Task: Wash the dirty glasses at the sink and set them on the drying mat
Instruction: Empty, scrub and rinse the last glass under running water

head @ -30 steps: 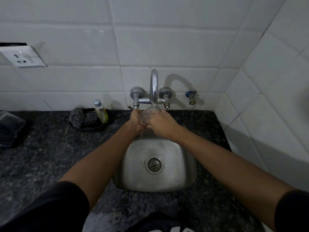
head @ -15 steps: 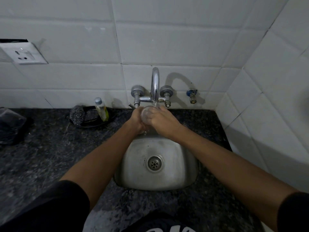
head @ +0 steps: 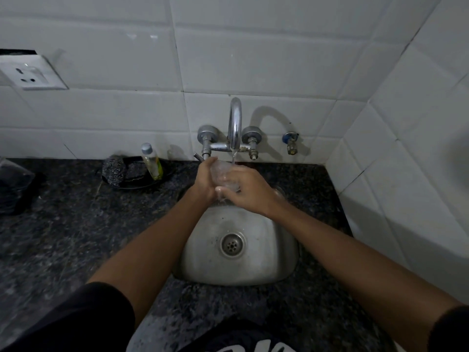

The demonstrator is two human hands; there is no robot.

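Note:
A clear glass (head: 223, 175) is held between both hands under the chrome tap (head: 234, 123), above the back of the steel sink (head: 274, 260). Water runs from the spout onto the glass. My left hand (head: 204, 180) wraps the glass's left side. My right hand (head: 247, 193) covers its right side and lower part, with the fingers across the front. Most of the glass is hidden by the hands. Water trickles from the hands into the basin. No drying mat shows in the head view.
A small bottle of yellow liquid (head: 151, 161) and a scrubber (head: 113, 170) sit on a black dish (head: 142, 182) left of the tap. A dark object (head: 12, 189) lies at the far left on the dark granite counter (head: 63, 237). White tiled walls close the back and right.
Both hands have shifted a little on the glass under the running water, and the glass shows more between them. The camera has tilted slightly.

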